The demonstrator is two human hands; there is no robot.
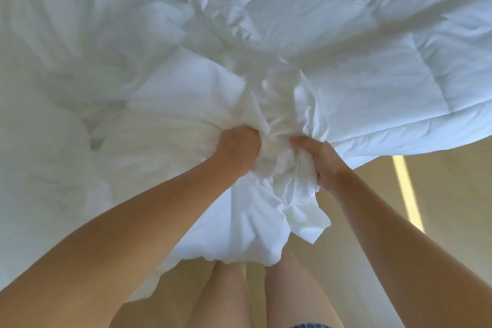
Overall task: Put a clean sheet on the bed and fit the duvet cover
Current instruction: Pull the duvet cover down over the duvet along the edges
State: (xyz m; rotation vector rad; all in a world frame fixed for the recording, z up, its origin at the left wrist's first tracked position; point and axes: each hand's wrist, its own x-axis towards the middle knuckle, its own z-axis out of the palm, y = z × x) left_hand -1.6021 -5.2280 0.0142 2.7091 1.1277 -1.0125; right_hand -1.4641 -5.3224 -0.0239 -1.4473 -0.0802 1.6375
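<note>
A duvet (359,48) is lying spread over the bed, hiding it; 1 sunlight strip (407,194) is crossing the beige floor (452,181).

No text, label, brand, number or sign readable anywhere in head view. Quilted duvet (359,42) plain white, bunched duvet cover (255,210) plain white too.
</note>
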